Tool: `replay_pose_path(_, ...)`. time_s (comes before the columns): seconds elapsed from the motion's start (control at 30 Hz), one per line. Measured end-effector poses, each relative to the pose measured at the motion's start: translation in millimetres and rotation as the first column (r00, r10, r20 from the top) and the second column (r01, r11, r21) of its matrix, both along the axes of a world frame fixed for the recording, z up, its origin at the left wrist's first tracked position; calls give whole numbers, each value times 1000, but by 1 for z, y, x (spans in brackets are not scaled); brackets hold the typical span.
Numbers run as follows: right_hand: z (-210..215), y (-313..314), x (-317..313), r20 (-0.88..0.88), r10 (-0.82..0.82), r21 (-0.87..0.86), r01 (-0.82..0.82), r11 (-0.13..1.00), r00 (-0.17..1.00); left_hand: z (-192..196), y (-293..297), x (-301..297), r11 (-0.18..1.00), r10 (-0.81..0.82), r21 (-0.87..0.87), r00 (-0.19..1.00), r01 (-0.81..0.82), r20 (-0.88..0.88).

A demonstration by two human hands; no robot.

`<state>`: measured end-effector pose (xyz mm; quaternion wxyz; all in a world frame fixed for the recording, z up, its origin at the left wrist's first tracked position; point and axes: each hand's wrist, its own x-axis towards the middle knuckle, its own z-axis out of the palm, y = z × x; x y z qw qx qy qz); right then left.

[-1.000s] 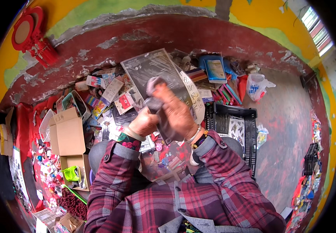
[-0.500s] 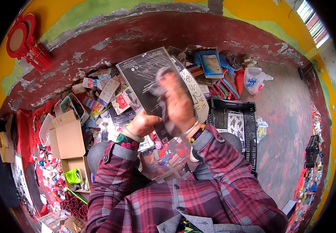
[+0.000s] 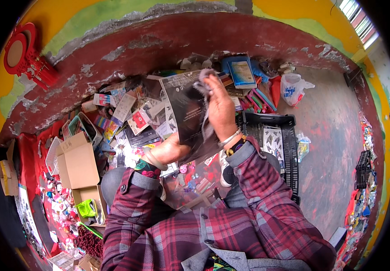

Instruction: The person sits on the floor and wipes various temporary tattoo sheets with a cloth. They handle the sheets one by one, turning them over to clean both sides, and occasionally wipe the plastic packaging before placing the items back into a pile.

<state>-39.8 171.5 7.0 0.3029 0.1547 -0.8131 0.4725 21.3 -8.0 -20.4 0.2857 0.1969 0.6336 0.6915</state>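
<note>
A flat black rectangular piece with small pale print, perhaps a folder or thin album (image 3: 187,113), is held up in front of me at a tilt. My left hand (image 3: 171,150) grips its lower left edge, thumb on the dark face. At the upper right side of it, my right hand (image 3: 222,113) is closed on a greyish-purple cloth (image 3: 202,86), which lies against the surface and hangs down beneath the palm. Light glints off the piece's upper part. Its lower end is smeared by motion.
Heaped booklets, cards and packets (image 3: 127,108) lie along the red wall. An open cardboard box (image 3: 78,162) stands left, near white baskets (image 3: 53,156). To the right are a black plastic crate (image 3: 290,153) holding printed sheets, and a white plastic bag (image 3: 293,88).
The black piece has shifted right and down and turned more upright. My right hand has moved the cloth to its right edge. My left hand has moved slightly right and down.
</note>
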Motion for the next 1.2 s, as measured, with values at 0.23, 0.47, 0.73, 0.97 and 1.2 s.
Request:
replay_pose_path(0.23, 20, -31, 29, -132, 346, 253, -306, 918, 929, -26, 4, -5, 890, -283, -456, 790, 4, -544)
replay_pose_path(0.47, 4, 19, -11, -34, -96, 49, 98, 994, 995, -11, 14, -3, 990, -103, -123, 930, 63, -352)
replay_pose_path(0.73, 3, 19, -11, -57, -167, 68, 171, 983, 984, -7, -1, -3, 999, -8, 46, 996, 12, -92)
replay_pose_path(0.97, 12, -37, 35, -162, 378, 289, -323, 901, 911, -22, -3, -4, 990, 30, -136, 997, -40, -73)
replay_pose_path(1.2, -1, 12, -12, -89, -75, 101, 84, 991, 993, 8, 3, 0, 990, 65, 128, 994, -53, -92)
